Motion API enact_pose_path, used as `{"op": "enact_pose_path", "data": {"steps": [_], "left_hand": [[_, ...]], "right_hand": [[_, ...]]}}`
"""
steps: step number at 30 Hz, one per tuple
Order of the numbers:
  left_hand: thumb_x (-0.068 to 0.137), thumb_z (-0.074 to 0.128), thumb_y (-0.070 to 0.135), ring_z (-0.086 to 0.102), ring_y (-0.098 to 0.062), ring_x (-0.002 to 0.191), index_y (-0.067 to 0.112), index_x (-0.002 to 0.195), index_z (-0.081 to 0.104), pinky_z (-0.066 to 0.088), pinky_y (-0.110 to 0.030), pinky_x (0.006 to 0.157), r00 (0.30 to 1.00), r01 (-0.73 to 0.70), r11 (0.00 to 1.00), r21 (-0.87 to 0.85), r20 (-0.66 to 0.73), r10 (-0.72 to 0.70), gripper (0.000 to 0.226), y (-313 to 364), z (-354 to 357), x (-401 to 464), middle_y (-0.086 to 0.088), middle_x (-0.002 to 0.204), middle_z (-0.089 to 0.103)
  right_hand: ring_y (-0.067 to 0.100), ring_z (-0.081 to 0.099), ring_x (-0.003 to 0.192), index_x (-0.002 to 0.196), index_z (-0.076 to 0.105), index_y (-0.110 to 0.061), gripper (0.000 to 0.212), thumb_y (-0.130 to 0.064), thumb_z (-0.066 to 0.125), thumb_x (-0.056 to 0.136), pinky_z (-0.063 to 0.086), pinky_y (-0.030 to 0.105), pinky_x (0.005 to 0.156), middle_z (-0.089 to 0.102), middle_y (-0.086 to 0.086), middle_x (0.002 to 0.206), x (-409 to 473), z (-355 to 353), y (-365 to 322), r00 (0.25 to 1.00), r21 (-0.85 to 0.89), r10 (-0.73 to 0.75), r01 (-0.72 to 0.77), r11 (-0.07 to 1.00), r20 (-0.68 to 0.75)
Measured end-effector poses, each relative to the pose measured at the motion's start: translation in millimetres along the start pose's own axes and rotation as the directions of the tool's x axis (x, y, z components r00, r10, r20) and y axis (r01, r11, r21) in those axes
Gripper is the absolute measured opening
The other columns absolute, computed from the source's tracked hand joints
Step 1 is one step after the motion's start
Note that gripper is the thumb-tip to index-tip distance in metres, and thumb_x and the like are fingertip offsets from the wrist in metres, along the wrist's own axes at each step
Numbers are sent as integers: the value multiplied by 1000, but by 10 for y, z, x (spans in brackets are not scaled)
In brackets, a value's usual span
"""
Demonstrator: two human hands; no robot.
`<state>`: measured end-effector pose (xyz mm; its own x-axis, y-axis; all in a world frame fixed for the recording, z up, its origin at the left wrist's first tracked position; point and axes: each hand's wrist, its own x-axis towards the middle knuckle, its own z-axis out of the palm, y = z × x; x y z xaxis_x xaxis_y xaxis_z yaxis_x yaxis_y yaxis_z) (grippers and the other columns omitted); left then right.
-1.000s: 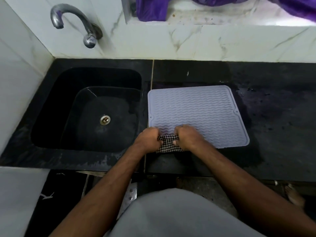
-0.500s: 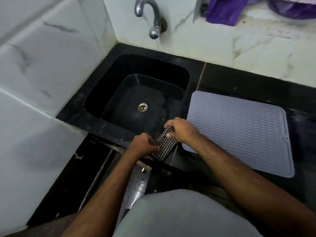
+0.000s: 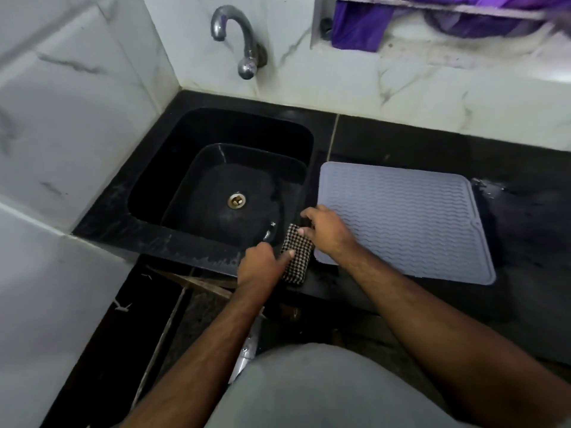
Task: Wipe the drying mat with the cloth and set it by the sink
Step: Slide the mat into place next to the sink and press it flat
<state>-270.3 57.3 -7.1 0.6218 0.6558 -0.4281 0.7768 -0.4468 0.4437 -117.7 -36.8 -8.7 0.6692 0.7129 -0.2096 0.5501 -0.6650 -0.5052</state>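
Cloth (image 3: 296, 256) now down on counter, right hand (image 3: 324, 231) loosened.

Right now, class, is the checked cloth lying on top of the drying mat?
No: the cloth lies folded on the black counter between sink and mat.
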Motion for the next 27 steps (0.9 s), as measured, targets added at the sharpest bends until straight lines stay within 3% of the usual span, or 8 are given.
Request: {"op": "enact_pose_path", "data": {"steps": [4,6,11,15,21,27], "left_hand": [[95,58,56,61,-34,107,9,110,63,53,-45,86,940,-274,950,151,-169,298,49,289,-77,-69,-14,112,64],[96,60,47,58,-32,112,10,120,62,51,-45,92,898,-389,905,171,-147,414,44,467,-59,-42,-12,117,62],[94,65,38,58,-30,114,14,122,63,49,-43,93,836,-524,819,234,-43,547,37,805,110,110,-10,118,63],[91,66,45,55,-28,121,21,129,63,45,-40,97,816,-564,727,393,125,565,45,974,359,262,-5,131,59],[94,63,38,52,-31,123,14,132,60,44,-41,103,861,-494,800,340,59,506,45,1260,485,612,-10,135,57],[96,62,38,48,-30,133,12,145,50,41,-42,109,873,-482,808,340,103,477,56,1805,461,976,-10,146,50]], "right_hand": [[27,59,110,124,64,-20,31,-27,67,93,50,42,95,58,7,119,-126,-113,236,991,39,95,-91,995,-99],[28,59,110,120,66,-21,27,-25,67,93,51,45,94,57,6,118,-229,-152,385,982,50,147,-142,989,-117],[29,59,113,122,66,-21,30,-26,69,92,51,42,95,56,9,121,-430,-251,722,967,42,218,-214,976,-131],[28,56,119,125,65,-21,41,-31,75,86,47,37,99,55,8,126,-495,-325,1055,975,-69,219,-220,973,-28],[26,58,112,123,67,-18,31,-25,66,94,47,36,95,57,8,120,-221,-617,1519,970,-20,220,-223,975,-108],[29,52,120,136,56,-16,41,-25,61,96,45,46,102,49,10,130,183,-964,1973,968,-9,240,-241,971,-72]]}}
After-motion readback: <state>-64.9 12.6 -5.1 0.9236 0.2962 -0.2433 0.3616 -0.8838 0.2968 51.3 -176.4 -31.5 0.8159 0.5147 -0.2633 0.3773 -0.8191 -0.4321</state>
